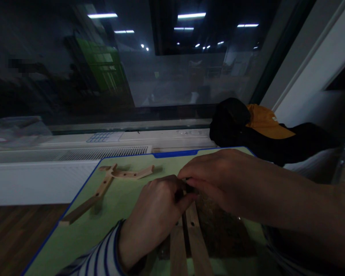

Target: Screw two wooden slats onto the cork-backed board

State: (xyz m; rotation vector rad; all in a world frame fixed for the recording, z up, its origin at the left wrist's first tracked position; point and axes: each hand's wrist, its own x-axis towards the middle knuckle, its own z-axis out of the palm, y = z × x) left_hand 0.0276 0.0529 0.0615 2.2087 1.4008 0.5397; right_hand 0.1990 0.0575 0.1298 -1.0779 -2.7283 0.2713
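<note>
My left hand [155,212] is closed, thumb and fingers pinched together at the far end of two wooden slats. My right hand [218,178] reaches in from the right, its fingers closed at the same spot and almost touching the left fingertips. A small dark gap shows between the hands; what the fingers pinch is hidden. The left slat [178,249] and the right slat [199,249] lie side by side, a narrow slit between them, each with a dark hole. Under them is a dark brown, shiny sheet or bag [224,234].
A jointed wooden piece [102,187] with holes lies left on the pale green, blue-edged tabletop [120,203]. Behind stand a white radiator [46,180] and a window sill. A yellow cap [268,120] and black cloth [232,120] lie back right; a clear plastic container [20,130] sits far left.
</note>
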